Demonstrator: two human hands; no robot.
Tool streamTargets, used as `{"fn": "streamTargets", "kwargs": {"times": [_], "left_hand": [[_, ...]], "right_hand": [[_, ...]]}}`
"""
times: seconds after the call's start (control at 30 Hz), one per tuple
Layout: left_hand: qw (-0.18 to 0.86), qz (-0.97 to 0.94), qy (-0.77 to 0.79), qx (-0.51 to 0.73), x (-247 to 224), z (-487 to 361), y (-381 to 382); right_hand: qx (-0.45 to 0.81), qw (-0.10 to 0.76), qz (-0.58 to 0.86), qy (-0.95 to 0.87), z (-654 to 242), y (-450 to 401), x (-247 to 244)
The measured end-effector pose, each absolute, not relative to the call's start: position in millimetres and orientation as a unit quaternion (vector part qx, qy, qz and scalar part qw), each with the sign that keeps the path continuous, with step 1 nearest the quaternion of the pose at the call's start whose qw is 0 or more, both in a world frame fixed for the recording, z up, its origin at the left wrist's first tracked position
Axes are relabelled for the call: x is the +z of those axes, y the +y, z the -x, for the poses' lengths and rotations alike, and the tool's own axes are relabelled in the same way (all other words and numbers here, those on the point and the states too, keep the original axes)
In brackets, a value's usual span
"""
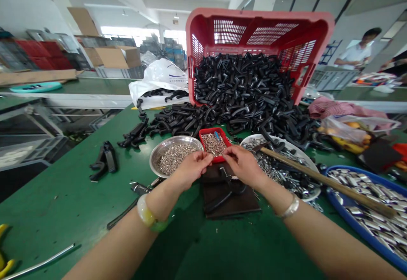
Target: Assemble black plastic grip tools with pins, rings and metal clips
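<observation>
My left hand is closed in a pinch by the right side of a steel bowl of small metal parts. What its fingertips hold is too small to make out. My right hand pinches too, just in front of a small red tray heaped with pins, and its fingertips hide whatever is in them. Below and between the hands, a black curved handle part with a metal fitting and spring lies on a dark brown block. Another such handle with a spring rests beneath my left wrist.
A tipped red crate spills black handles over the back of the green table. To the right, a hammer lies across a white dish and a blue tray of metal pieces. A person stands far right.
</observation>
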State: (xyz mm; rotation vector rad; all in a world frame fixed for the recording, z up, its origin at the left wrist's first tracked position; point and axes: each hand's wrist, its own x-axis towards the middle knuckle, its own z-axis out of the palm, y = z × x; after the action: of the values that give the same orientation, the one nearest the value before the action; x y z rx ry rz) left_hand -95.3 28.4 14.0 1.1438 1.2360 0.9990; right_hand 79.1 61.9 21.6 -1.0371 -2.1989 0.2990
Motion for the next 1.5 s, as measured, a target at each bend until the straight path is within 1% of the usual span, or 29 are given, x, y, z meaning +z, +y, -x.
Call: {"fn": "streamTargets", "kwargs": {"times": [0.07, 0.13, 0.2, 0.27, 0.4, 0.6, 0.73, 0.87, 1.0, 1.13, 1.2, 1.27, 1.37, 1.43, 1.5], "left_hand": [[0.451, -0.596, 0.554, 0.366, 9.1, 86.4, 22.8], [0.313, -0.684, 0.587, 0.299, 5.1, 78.5, 18.2], [0.19, -0.728, 0.613, 0.24, 2.6, 72.1, 15.4], [0.124, -0.744, 0.626, 0.198, 1.2, 67.2, 13.8], [0.098, -0.743, 0.641, 0.163, -3.0, 62.4, 12.7], [0.088, -0.743, 0.639, 0.178, -11.3, 63.1, 13.4], [0.079, -0.749, 0.63, 0.189, -12.2, 63.9, 12.4], [0.062, -0.754, 0.626, 0.189, -12.0, 63.4, 9.9], [0.06, -0.753, 0.624, 0.198, -13.8, 63.3, 8.8], [0.09, -0.74, 0.626, 0.229, -13.5, 65.4, 10.4], [0.149, -0.713, 0.626, 0.279, -10.1, 65.5, 12.1], [0.268, -0.661, 0.606, 0.351, -4.4, 63.6, 13.7], [0.485, -0.531, 0.542, 0.434, 5.1, 57.9, 15.0], [0.6, -0.431, 0.503, 0.447, 9.0, 54.7, 14.6], [0.679, -0.347, 0.475, 0.44, 10.3, 53.4, 13.5]], "right_hand": [[0.097, 0.28, 0.433, -0.851, -102.8, 56.6, 10.8], [0.089, 0.242, 0.456, -0.852, -121.4, 51.9, -1.3], [0.086, 0.227, 0.468, -0.85, -132.1, 48.4, -11.5], [0.081, 0.225, 0.471, -0.849, -135.7, 46.4, -18.3], [0.059, 0.234, 0.467, -0.851, -135.1, 45.1, -23.6], [0.043, 0.242, 0.477, -0.844, -135.7, 41.2, -26.7], [-0.011, 0.23, 0.484, -0.844, -134.8, 38.3, -30.5], [-0.069, 0.208, 0.448, -0.867, -134.4, 36.4, -33.1], [-0.05, 0.207, 0.412, -0.886, -137.3, 36.9, -31.0], [0.015, 0.195, 0.395, -0.898, -143.5, 39.4, -20.1], [0.05, 0.206, 0.387, -0.897, -142.8, 38.5, -11.9], [0.087, 0.272, 0.381, -0.88, -135.7, 35.0, -4.3], [0.16, 0.416, 0.369, -0.816, -114.2, 27.5, 1.8], [0.196, 0.479, 0.369, -0.772, -98.7, 23.9, 2.1], [0.219, 0.51, 0.371, -0.745, -87.9, 22.9, 1.3]]}}
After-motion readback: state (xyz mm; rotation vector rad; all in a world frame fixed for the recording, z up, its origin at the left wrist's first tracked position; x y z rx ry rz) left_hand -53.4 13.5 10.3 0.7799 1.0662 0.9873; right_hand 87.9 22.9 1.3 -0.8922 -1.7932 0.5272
